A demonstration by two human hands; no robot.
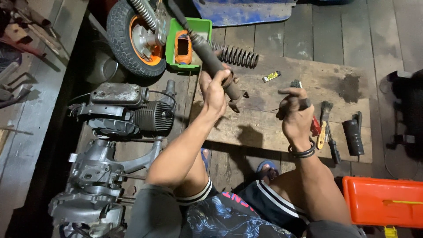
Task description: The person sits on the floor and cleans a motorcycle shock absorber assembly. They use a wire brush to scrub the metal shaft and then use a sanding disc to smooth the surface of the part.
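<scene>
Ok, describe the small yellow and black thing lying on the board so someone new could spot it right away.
Start at the wooden board on the plank floor. Near its far edge, just below the loose coil spring, lies the small yellow and black piece. It lies alone on bare wood, and it is the only yellow thing on the board.

Your two held parts: a dark shock-absorber body and a small dark-handled brush

Your left hand (216,90) is wrapped around the lower end of a long, dark grey, grimy metal shock-absorber tube (210,59), which slants up and away from you toward the upper left, its bracket end pointing down over the worn wooden board (264,121). Your right hand (296,117) pinches a small brush with a dark handle and dark bristles (298,90), held nearly upright with the bristle end up, just to the right of the tube and apart from it, also above the board.
</scene>
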